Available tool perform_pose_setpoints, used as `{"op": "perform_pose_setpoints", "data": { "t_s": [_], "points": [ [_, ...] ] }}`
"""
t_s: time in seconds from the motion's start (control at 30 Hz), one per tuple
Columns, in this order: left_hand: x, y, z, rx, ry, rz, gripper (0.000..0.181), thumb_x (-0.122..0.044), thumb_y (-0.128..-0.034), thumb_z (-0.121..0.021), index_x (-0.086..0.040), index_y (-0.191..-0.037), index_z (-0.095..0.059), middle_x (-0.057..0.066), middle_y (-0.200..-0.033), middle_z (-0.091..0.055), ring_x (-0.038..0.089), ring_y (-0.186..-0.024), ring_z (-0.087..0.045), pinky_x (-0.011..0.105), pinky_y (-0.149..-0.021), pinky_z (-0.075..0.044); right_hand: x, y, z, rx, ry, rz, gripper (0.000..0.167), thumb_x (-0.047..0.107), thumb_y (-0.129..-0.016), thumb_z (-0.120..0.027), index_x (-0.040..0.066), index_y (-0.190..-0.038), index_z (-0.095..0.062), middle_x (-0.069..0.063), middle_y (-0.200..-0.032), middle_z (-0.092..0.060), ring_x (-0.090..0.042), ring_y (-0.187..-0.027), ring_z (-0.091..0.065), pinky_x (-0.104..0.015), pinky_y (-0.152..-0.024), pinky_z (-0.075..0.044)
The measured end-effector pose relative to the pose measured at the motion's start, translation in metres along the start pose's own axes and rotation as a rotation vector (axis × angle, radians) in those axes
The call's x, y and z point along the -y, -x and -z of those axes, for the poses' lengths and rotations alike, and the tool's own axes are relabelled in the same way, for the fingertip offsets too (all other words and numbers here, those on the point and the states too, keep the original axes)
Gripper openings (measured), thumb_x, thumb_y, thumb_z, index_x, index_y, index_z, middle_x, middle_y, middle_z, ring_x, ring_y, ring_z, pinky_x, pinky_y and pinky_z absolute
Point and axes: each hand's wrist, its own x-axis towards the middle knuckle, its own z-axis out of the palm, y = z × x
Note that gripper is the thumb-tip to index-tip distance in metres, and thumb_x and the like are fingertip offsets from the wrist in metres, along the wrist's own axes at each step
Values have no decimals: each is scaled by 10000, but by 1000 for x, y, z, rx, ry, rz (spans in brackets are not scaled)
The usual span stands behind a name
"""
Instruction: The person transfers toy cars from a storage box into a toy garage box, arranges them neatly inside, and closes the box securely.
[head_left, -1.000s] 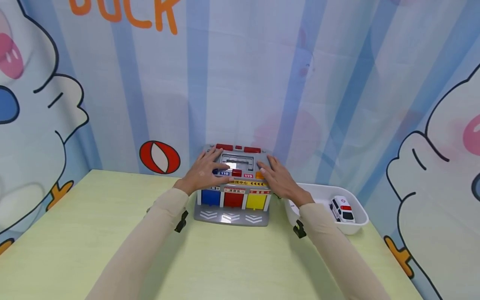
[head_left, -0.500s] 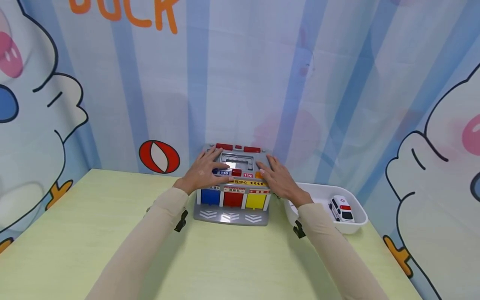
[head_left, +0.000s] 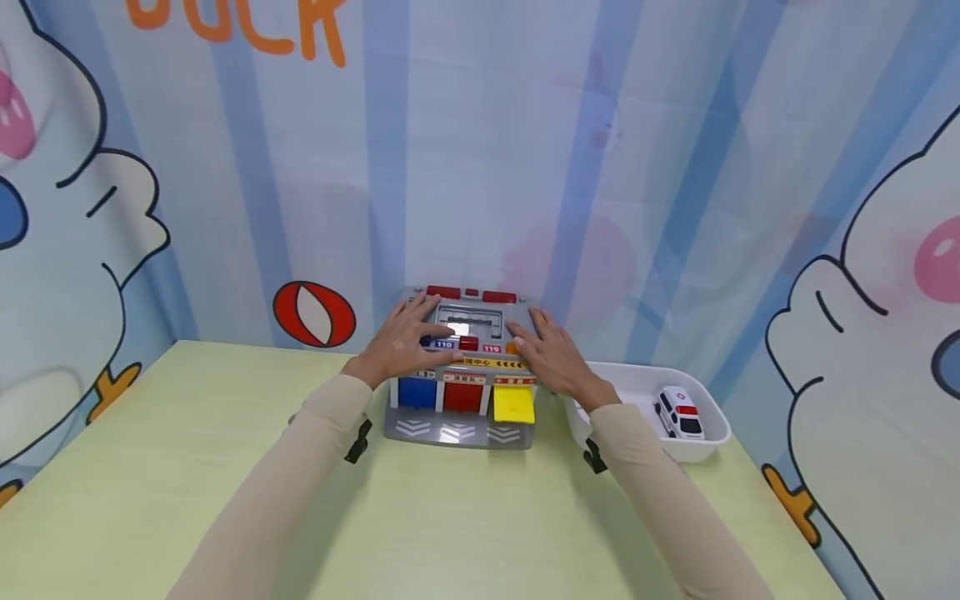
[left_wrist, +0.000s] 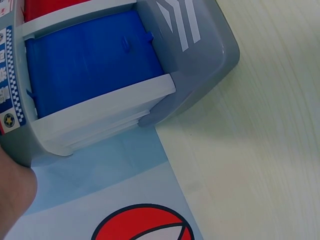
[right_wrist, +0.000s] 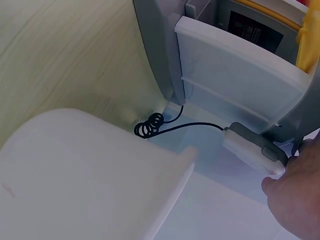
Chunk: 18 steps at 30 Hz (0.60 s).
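At the centre of the frame, the toy garage [head_left: 480,362] sits on the bench [head_left: 465,517], with a hand on either side of its roof. The left hand [head_left: 408,337] has a wide grip, fingers spread; the right hand [head_left: 553,352] is likewise wide, fingers at the orange button [head_left: 512,347]. The yellow door [head_left: 513,404] juts outward; the blue door [head_left: 417,392] and red door [head_left: 462,397] hang down. The step seems to be working that yellow door; the next move likely calls for light, controlled finger pressure.
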Motion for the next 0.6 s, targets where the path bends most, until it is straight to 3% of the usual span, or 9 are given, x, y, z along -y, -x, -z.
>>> {"op": "perform_pose_setpoints", "data": {
  "t_s": [0.6],
  "points": [
    [0,1,0,-14,3,3,624,-600,-850,-657,-192,-1322,-672,105,-1659,-263,330,-1566,-105,548,-1265,-50,1,0,2,6,-23,-1,560,437,-1082,-271,181,-1580,-294,-172,-1691,-31,-414,-1556,-9,-656,-1222,-47]
  ]
}}
